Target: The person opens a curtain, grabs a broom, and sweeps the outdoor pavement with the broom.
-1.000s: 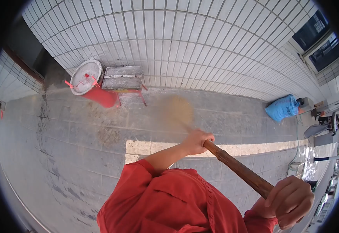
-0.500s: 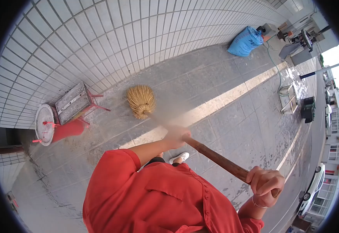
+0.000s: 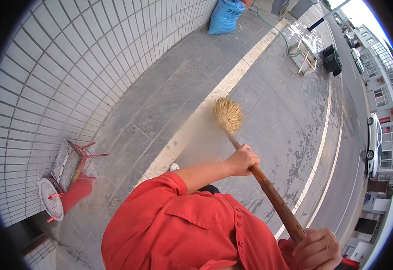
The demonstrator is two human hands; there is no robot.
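Observation:
A broom with a straw head (image 3: 228, 114) and a brown wooden handle (image 3: 275, 198) slants across the middle of the view. My left hand (image 3: 243, 160) is closed around the lower part of the handle. Near the handle's upper end, at the lower right, my right hand (image 3: 317, 249) wraps round it. The bristles are down at the grey paving, just beside the pale stone strip (image 3: 230, 83). Below the broom head, the ground looks hazy or smeared.
A white tiled wall (image 3: 93, 49) runs along the left. Against it stand a red-legged stool (image 3: 68, 164) and a red bucket-like thing with a round pale top (image 3: 51, 198). Farther off are a blue sack (image 3: 225, 17), a metal frame (image 3: 303, 58), dark bins (image 3: 331, 60) and a parked white car (image 3: 373, 144).
The broom head has swung right, away from the wall and across the pale strip. My view has turned too. Both hands have kept hold of the handle.

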